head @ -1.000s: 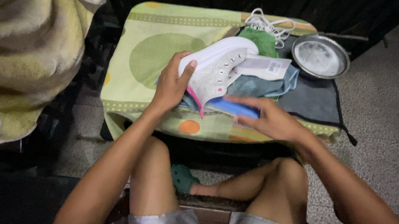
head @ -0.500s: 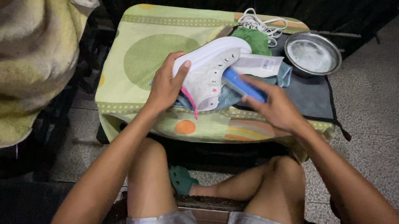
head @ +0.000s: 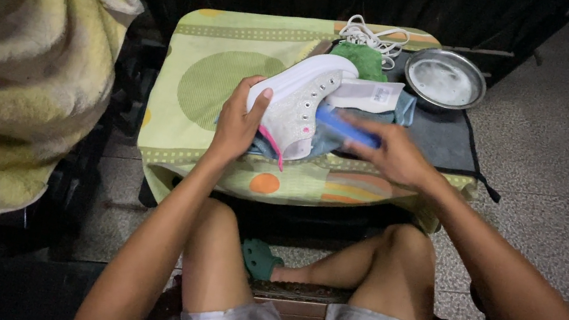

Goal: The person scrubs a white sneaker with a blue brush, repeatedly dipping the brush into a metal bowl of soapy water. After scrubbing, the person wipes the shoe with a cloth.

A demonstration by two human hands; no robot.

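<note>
A white high-top sneaker with a pink heel tab lies on its side on a small table covered by a green patterned cloth. My left hand grips the sneaker at its heel end. My right hand holds a blue brush pressed against the sneaker's side near the eyelets. A blue-grey rag lies under the shoe.
A metal bowl with soapy water stands at the table's back right on a dark mat. White laces and a green cloth lie behind the shoe. A yellow-striped towel hangs at left. My knees sit below the table.
My right hand has moved the blue brush from the sneaker's lower edge up onto its side. The shoe has tilted flatter, and the view has shifted a little.
</note>
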